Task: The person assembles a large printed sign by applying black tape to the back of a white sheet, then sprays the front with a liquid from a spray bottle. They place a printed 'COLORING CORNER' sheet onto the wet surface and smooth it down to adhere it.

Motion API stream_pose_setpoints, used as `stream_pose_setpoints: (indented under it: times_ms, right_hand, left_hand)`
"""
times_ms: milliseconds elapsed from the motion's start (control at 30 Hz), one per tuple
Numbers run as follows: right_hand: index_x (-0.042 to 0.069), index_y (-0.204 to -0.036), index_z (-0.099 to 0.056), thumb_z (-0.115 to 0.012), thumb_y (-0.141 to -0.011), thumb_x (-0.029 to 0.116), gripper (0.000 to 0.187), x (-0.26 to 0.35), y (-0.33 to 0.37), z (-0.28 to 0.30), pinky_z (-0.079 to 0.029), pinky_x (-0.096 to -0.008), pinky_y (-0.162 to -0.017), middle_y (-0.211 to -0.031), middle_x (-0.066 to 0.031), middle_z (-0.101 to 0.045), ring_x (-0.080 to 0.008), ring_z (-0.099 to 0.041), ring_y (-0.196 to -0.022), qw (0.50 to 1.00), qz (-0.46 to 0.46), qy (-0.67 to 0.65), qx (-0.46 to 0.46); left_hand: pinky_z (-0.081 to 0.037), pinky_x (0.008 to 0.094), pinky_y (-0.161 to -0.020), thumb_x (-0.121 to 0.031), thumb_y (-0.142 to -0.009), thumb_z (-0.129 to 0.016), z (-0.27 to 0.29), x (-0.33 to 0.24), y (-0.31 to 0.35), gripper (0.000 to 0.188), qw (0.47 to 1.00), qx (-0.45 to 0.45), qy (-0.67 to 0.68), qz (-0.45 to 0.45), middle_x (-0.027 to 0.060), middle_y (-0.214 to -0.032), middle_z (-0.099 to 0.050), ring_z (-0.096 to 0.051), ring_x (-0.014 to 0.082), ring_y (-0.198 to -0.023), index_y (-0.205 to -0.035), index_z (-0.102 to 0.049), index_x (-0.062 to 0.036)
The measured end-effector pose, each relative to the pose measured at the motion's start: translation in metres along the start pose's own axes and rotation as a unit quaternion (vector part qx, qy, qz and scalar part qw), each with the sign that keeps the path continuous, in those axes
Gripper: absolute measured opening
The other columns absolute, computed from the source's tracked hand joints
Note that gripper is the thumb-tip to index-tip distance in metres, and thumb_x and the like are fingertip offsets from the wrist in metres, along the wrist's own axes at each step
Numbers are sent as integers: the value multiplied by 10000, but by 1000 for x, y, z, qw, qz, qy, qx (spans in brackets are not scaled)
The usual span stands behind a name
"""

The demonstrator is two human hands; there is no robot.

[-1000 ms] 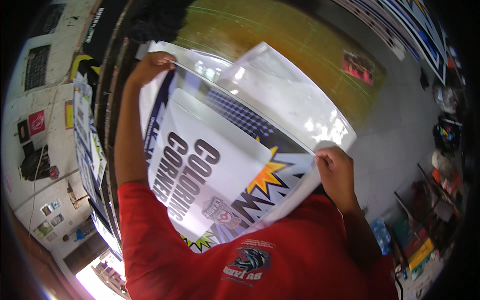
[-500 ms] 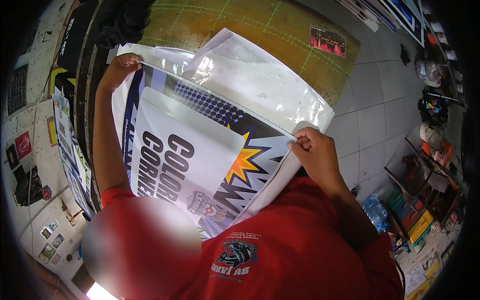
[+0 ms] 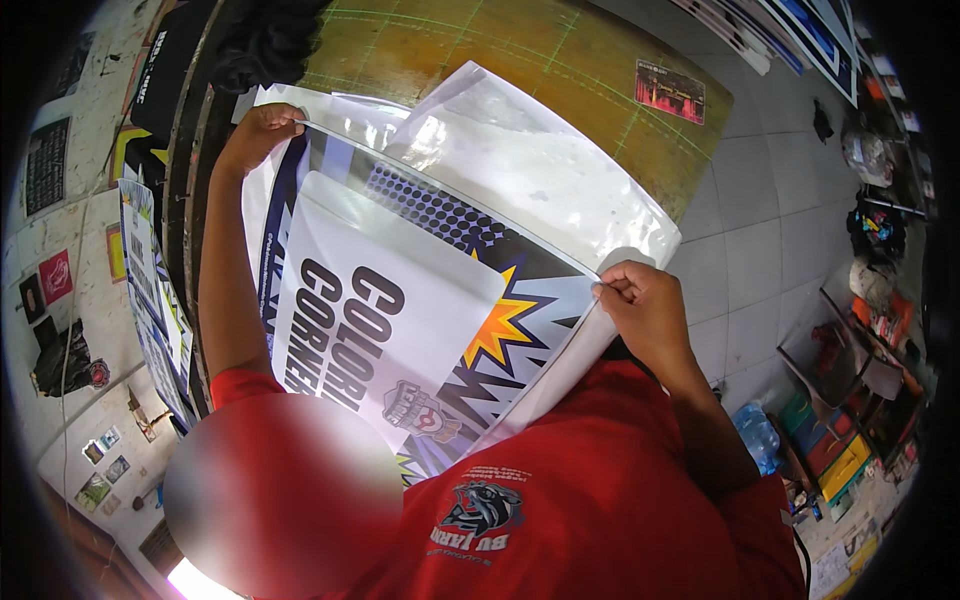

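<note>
A large printed poster (image 3: 535, 340) lies in front of me, with purple and black shapes, a yellow-orange starburst and a white panel with bold black lettering. My left hand (image 3: 262, 136) is closed on its far left corner, fingertips and thumb pinching the edge. At the right corner, my right hand (image 3: 645, 308) pinches the same far edge between thumb and fingers. The edge runs straight between both hands. Beyond and under the poster spreads a glossy whitish sheet (image 3: 545, 175), its left part overlapped by another sheet. My body hides the poster's near part.
Beneath the sheets is a yellow-brown table (image 3: 560, 60) with green grid lines, carrying a dark red printed card (image 3: 670, 92). Black cloth (image 3: 265, 45) is bunched at the far left. Printed boards (image 3: 155, 300) lean at left; chairs (image 3: 850, 360) stand on the tiled floor at right.
The whole view has shifted slightly to the right. Both hands keep the same pinching hold on the poster's corners.
</note>
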State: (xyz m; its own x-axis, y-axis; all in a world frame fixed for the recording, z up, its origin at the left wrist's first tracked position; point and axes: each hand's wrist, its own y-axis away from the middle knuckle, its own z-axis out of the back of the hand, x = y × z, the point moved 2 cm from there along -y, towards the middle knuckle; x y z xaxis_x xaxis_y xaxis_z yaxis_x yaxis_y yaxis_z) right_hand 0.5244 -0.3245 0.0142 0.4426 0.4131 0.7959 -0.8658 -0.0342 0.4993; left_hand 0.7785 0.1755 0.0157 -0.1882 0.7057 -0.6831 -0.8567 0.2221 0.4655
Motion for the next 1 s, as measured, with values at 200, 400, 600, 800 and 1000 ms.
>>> stream_pose_setpoints:
  times_ms: [200, 400, 600, 800, 1000]
  right_hand:
    - [-24, -901, -698, -721, -838, 92, 135, -7, -1, -2, -539, -313, -654, -807, -155, -714, -224, -696, -685, 1000, 9, -7, -2]
    - [-32, -895, -696, -712, -842, 94, 137, -9, -2, -3, -535, -315, -654, -806, -158, -713, -224, -694, -688, 1000, 5, -7, -8]
    - [-26, -980, -679, -691, -847, 83, 172, -4, -1, -1, -538, -325, -662, -804, -156, -704, -262, -690, -698, 999, 5, 36, -2]
    - [76, -1267, -610, -700, -847, 170, 440, 48, 8, -7, -462, -432, -934, -1274, -200, -564, -342, -561, -1144, 936, 196, 292, -29]
    - [119, -1357, -571, -688, -874, 327, 538, 62, -14, -50, -253, -577, -1124, -1544, -266, -277, -455, -274, -1416, 862, 381, 333, 28]
  left_hand:
    - [-437, 237, -854, -60, -893, -669, 1, 7, 1, 79, 1000, 15, 6, 0, -37, -925, -666, -590, 72, -902, -970, -688, -63]
    - [-434, 235, -843, -64, -897, -665, -2, 0, 1, 69, 1000, 12, -20, -11, -44, -922, -660, -581, 65, -889, -964, -684, -64]
    - [-445, 234, -798, -61, -888, -682, -1, 12, 0, 93, 1000, -4, -4, -15, -31, -931, -655, -576, 64, -861, -980, -676, -51]
    - [-510, 375, -859, -56, -817, -746, -37, -26, 34, 328, 919, -306, -220, -117, 128, -1068, -675, -649, 270, -945, -1123, -633, -27]
    - [-398, 471, -1071, -82, -730, -791, -156, -91, 110, 459, 887, -137, -298, -324, 119, -1327, -579, -518, 334, -1259, -1176, -712, -155]
